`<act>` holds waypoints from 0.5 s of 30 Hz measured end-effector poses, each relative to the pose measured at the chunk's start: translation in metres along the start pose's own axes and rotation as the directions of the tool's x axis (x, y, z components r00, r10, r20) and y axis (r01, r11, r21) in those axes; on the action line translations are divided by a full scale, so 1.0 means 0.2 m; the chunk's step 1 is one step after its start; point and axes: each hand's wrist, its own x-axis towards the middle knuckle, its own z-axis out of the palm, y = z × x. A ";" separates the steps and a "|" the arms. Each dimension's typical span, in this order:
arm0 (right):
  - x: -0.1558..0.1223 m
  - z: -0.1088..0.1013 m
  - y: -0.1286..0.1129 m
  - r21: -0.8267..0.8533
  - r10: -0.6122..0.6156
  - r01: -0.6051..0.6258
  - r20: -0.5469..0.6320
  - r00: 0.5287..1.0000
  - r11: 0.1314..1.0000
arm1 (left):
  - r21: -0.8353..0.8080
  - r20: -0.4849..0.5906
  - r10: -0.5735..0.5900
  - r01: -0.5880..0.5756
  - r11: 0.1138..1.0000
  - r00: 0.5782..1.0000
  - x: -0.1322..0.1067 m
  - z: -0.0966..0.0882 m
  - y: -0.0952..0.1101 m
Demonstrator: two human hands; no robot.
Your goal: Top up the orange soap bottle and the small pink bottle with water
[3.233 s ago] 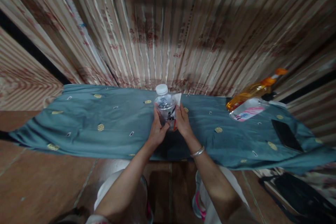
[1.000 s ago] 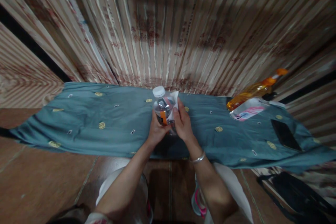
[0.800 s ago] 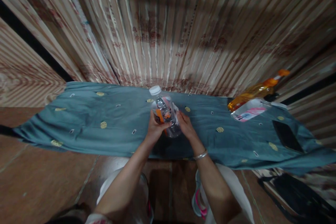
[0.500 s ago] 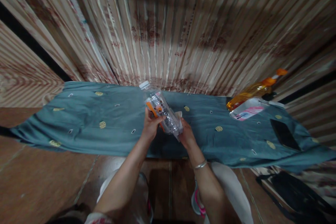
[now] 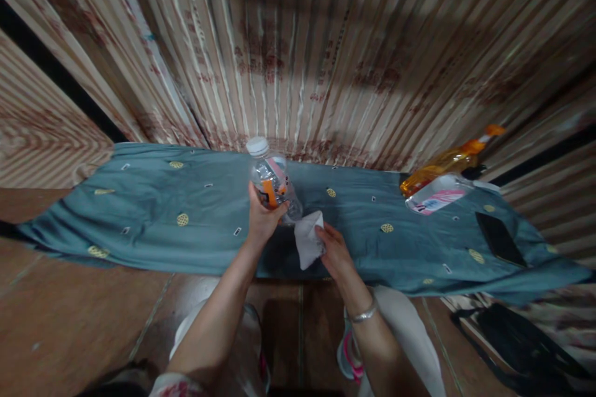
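Observation:
A clear plastic bottle (image 5: 275, 181) with a white cap and an orange and pink label is gripped by my left hand (image 5: 264, 214). It leans slightly, cap up and to the left, above the teal cloth (image 5: 153, 198). My right hand (image 5: 336, 249), with a silver bangle on its wrist, pinches a white tissue (image 5: 308, 240) by its right edge. The tissue hangs just below and right of the bottle's base; whether the two touch I cannot tell.
On the right of the cloth lie an orange bottle (image 5: 435, 172) with an orange top and a clear bottle (image 5: 437, 195) with a pink label. A dark phone (image 5: 499, 239) lies nearer. A black bag (image 5: 526, 341) sits at lower right. Striped curtains (image 5: 298, 56) hang behind.
The bottle has turned more upright and shifted a little left in my left hand. My right hand has come away from its lower end, lowering the tissue, which now shows spread out.

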 end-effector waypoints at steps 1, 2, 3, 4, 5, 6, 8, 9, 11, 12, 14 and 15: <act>0.01 -0.02 -0.02 -0.065 -0.056 0.055 -0.017 0.998 0.996 | 0.031 0.006 0.017 -0.018 0.999 1.000 0.00 0.00 -0.01; 0.02 -0.03 -0.03 -0.150 -0.131 0.124 -0.036 0.991 0.981 | 0.064 0.015 0.032 -0.033 0.997 0.999 0.00 -0.01 -0.01; 0.03 -0.04 -0.05 -0.253 -0.219 0.200 -0.048 0.974 0.946 | 0.097 0.024 0.044 -0.046 0.994 0.999 -0.01 -0.01 -0.02; 0.05 -0.05 -0.07 -0.367 -0.314 0.277 -0.043 0.949 0.888 | 0.126 0.034 0.051 -0.054 0.991 0.998 -0.01 -0.01 -0.03; 0.07 -0.06 -0.08 -0.476 -0.402 0.347 -0.015 0.916 0.808 | 0.151 0.043 0.054 -0.059 0.987 0.998 -0.02 -0.01 -0.04; 0.09 -0.06 -0.08 -0.570 -0.472 0.405 0.034 0.881 0.715 | 0.169 0.051 0.054 -0.062 0.984 0.997 -0.02 0.00 -0.04; 0.12 -0.06 -0.08 -0.702 -0.531 0.477 0.165 0.831 0.529 | 0.185 0.065 0.055 -0.066 0.980 0.996 -0.03 0.01 -0.06; 0.14 -0.06 -0.07 -0.743 -0.519 0.496 0.235 0.822 0.449 | 0.188 0.068 0.056 -0.068 0.980 0.996 -0.03 0.01 -0.06; 0.16 -0.07 -0.04 -0.791 -0.449 0.520 0.355 0.820 0.324 | 0.192 0.068 0.060 -0.072 0.979 0.996 -0.03 0.02 -0.07; 0.16 -0.07 -0.02 -0.799 -0.408 0.532 0.402 0.820 0.281 | 0.194 0.067 0.064 -0.076 0.978 0.996 -0.03 0.02 -0.08; 0.17 -0.09 0.00 -0.796 -0.344 0.559 0.470 0.812 0.232 | 0.201 0.068 0.073 -0.085 0.976 0.995 -0.02 0.02 -0.08; 0.17 -0.10 0.01 -0.792 -0.327 0.569 0.490 0.808 0.222 | 0.205 0.070 0.078 -0.091 0.975 0.994 -0.02 0.02 -0.08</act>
